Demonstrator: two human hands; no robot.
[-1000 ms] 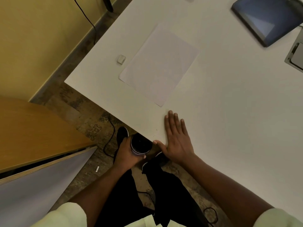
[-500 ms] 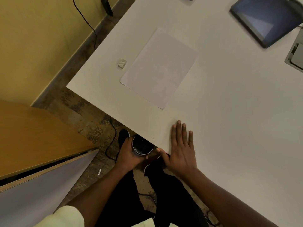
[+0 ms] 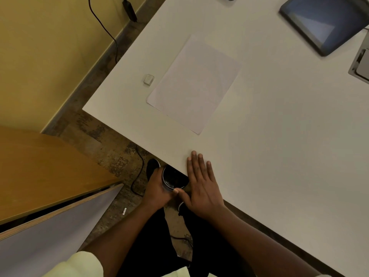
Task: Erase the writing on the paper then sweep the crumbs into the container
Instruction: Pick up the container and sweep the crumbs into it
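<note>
We are pressing our right hand (image 3: 201, 184) flat on the table (image 3: 279, 156), fingers straight and gripping nothing, thumb just beside the cup (image 3: 172, 177). We judge it is serving as a blade to push crumbs off the edge. Our left hand (image 3: 157, 188) is wrapping round the cup, holding its mouth below that edge to catch them. Well beyond the cup the paper (image 3: 194, 82) is lying blank-looking, with the eraser (image 3: 148, 79) parked farther left. The crumbs are too small to see.

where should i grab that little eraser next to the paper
Pinch the eraser by two opposite side walls, coming straight down from above: it is a small low block lying flat on the table, just left of the paper and not touching it.
</note>
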